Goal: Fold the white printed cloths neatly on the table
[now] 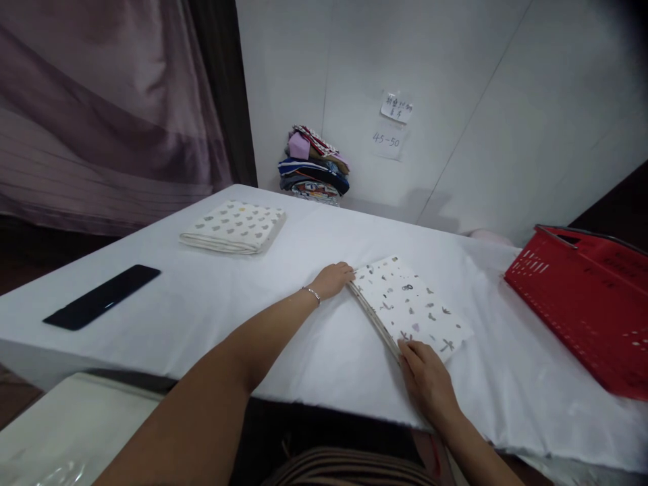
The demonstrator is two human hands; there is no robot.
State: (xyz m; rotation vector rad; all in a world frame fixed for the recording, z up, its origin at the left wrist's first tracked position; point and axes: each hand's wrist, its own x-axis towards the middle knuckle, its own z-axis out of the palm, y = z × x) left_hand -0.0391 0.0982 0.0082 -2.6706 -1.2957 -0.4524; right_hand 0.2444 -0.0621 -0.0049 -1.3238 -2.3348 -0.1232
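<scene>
A folded white cloth with small dark prints (412, 305) lies on the white-covered table (283, 337). My left hand (334, 278), with a thin bracelet at the wrist, grips the cloth's far left corner, fingers curled onto its edge. The near corner of the same cloth is held by my right hand (428, 378), fingers closed on its folded edge. The cloth rests flat between both hands.
A second folded printed cloth (233, 227) lies at the far left of the table. A black phone (102, 297) rests near the left edge. A red plastic basket (587, 304) stands at the right. Folded clothes (314, 165) are stacked against the wall behind.
</scene>
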